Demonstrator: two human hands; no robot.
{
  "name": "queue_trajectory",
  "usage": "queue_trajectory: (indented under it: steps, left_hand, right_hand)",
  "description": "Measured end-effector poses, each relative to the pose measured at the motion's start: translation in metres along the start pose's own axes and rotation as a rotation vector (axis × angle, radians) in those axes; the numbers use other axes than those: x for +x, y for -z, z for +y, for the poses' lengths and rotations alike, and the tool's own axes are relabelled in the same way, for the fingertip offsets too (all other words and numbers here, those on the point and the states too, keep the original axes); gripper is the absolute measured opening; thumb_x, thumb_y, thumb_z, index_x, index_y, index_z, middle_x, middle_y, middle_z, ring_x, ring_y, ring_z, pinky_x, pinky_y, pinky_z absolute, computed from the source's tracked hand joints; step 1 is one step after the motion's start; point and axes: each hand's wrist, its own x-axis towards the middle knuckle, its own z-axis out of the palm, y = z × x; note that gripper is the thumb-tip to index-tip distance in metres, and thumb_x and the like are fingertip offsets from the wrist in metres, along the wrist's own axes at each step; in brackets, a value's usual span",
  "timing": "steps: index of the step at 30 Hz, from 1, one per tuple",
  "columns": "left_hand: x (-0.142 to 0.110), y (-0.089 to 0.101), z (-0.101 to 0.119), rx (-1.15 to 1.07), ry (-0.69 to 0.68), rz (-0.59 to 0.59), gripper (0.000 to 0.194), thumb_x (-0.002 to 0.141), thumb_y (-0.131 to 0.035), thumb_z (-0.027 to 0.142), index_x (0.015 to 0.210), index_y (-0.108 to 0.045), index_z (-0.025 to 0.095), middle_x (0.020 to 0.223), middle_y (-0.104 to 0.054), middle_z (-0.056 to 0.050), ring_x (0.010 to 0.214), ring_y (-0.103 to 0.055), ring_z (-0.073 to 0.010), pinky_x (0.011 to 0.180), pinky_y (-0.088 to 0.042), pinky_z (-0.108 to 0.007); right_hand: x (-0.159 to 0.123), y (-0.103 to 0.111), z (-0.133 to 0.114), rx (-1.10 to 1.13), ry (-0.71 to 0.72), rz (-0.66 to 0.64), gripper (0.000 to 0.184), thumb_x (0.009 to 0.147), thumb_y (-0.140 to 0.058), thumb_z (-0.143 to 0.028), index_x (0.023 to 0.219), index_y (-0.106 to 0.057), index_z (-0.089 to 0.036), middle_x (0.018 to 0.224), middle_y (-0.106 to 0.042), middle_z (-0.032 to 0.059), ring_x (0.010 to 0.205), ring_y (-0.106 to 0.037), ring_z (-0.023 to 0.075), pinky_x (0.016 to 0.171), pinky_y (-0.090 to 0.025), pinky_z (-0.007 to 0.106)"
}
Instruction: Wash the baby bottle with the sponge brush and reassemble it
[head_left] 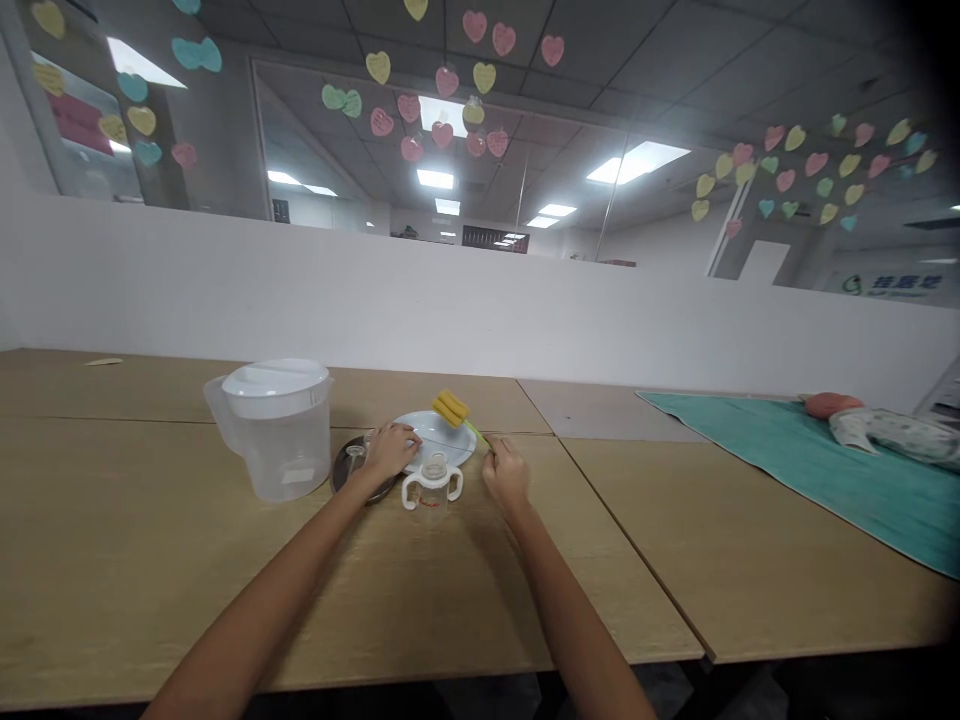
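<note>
My right hand (508, 473) is closed round the thin green handle of a bottle brush (451, 408) with a yellow sponge head. The sponge head is held above a white plate (465, 452). At the plate's left rim is my left hand (391, 450), with its fingers reaching over the edge; whether they press on it I cannot tell. A clear baby bottle (433, 492) with two white side handles stands upright and uncapped in front of the plate, between my hands. Partly under my left wrist lies a dark round tray (340, 468) with small clear bottle parts (355, 455) on it.
A clear plastic pitcher (289, 450) with a white lid stands left of the tray. On the right, a teal cloth (817, 465) covers part of the table (645, 500), with a doll-like figure (892, 432) on it. A white wall (450, 310) closes the back.
</note>
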Motion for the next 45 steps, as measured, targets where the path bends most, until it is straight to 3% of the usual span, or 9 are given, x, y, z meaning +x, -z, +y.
queue_trajectory:
  steps: [4, 10, 13, 16, 22, 29, 35, 42, 45]
  left_hand:
    - [0.013, -0.007, 0.003, -0.022, 0.105, 0.024, 0.010, 0.064, -0.060, 0.024, 0.066, -0.069, 0.022, 0.064, -0.069, -0.007, 0.073, -0.064, -0.0260, 0.079, -0.043, -0.042]
    - [-0.005, 0.010, 0.005, -0.185, 0.134, 0.216, 0.030, 0.081, -0.046, 0.033, 0.099, -0.064, 0.017, 0.097, -0.069, -0.010, 0.082, -0.065, -0.0204, 0.075, -0.048, -0.032]
    - [-0.025, 0.012, 0.001, -0.455, 0.096, 0.316, 0.037, 0.082, -0.047, 0.037, 0.110, -0.057, 0.016, 0.101, -0.068, -0.009, 0.089, -0.064, -0.0193, 0.080, -0.049, -0.033]
    - [-0.038, 0.010, -0.001, -0.554, 0.073, 0.311, 0.040, 0.082, -0.047, 0.038, 0.116, -0.052, 0.016, 0.101, -0.067, -0.010, 0.094, -0.063, -0.0191, 0.084, -0.048, -0.035]
    - [-0.047, 0.009, 0.001, -0.438, 0.036, 0.316, 0.030, 0.084, -0.046, 0.037, 0.102, -0.061, 0.019, 0.102, -0.067, -0.007, 0.092, -0.063, -0.0184, 0.082, -0.049, -0.033]
    - [-0.046, 0.007, -0.017, -0.536, 0.133, 0.426, 0.033, 0.081, -0.050, 0.042, 0.099, -0.063, 0.018, 0.101, -0.068, -0.008, 0.090, -0.064, -0.0195, 0.083, -0.050, -0.034]
    - [-0.047, 0.009, -0.014, -0.675, 0.212, 0.498, 0.037, 0.077, -0.055, 0.045, 0.097, -0.062, 0.014, 0.091, -0.070, -0.009, 0.084, -0.066, -0.0194, 0.079, -0.051, -0.032]
    - [-0.053, 0.003, -0.003, -0.590, 0.141, 0.446, 0.031, 0.079, -0.053, 0.043, 0.092, -0.062, 0.017, 0.079, -0.069, -0.004, 0.074, -0.065, -0.0156, 0.074, -0.049, -0.027]
    - [-0.053, 0.008, -0.006, -0.462, 0.150, 0.486, 0.031, 0.081, -0.048, 0.044, 0.089, -0.062, 0.017, 0.077, -0.066, -0.002, 0.072, -0.061, -0.0143, 0.070, -0.046, -0.025]
  right_hand:
    - [0.000, -0.001, 0.000, -0.011, 0.017, -0.008, 0.041, 0.076, -0.039, -0.009, 0.109, -0.062, -0.019, 0.091, -0.065, 0.0056, 0.076, -0.057, 0.0145, 0.065, -0.040, 0.021]
    - [-0.001, 0.001, 0.000, -0.011, 0.070, 0.026, 0.039, 0.076, -0.042, -0.010, 0.104, -0.066, -0.021, 0.081, -0.065, 0.0036, 0.069, -0.056, 0.0131, 0.060, -0.038, 0.020]
    - [-0.004, -0.003, 0.001, -0.030, 0.192, 0.013, 0.039, 0.073, -0.044, -0.009, 0.102, -0.067, -0.022, 0.074, -0.064, 0.0027, 0.066, -0.055, 0.0120, 0.057, -0.037, 0.020]
    - [-0.006, -0.008, -0.001, -0.068, 0.282, -0.001, 0.039, 0.071, -0.047, -0.010, 0.101, -0.068, -0.023, 0.072, -0.062, 0.0024, 0.064, -0.054, 0.0113, 0.055, -0.035, 0.019]
    - [-0.008, -0.012, 0.000, -0.106, 0.165, 0.047, 0.038, 0.074, -0.046, -0.009, 0.102, -0.068, -0.023, 0.072, -0.063, 0.0034, 0.064, -0.054, 0.0120, 0.055, -0.034, 0.020]
    - [-0.009, -0.012, 0.003, 0.007, 0.344, 0.044, 0.039, 0.074, -0.045, -0.010, 0.103, -0.068, -0.022, 0.073, -0.063, 0.0025, 0.065, -0.055, 0.0109, 0.059, -0.037, 0.018]
    - [-0.008, -0.008, 0.002, 0.028, 0.358, 0.069, 0.036, 0.073, -0.046, -0.009, 0.097, -0.069, -0.021, 0.070, -0.063, 0.0022, 0.063, -0.054, 0.0105, 0.057, -0.036, 0.019]
    - [-0.006, -0.004, 0.009, 0.026, 0.426, 0.151, 0.031, 0.070, -0.049, -0.009, 0.088, -0.071, -0.020, 0.062, -0.061, 0.0010, 0.057, -0.052, 0.0096, 0.053, -0.033, 0.020]
    - [-0.005, -0.004, 0.008, 0.050, 0.439, 0.174, 0.031, 0.070, -0.047, -0.008, 0.088, -0.070, -0.019, 0.063, -0.062, 0.0013, 0.057, -0.053, 0.0101, 0.053, -0.033, 0.021]
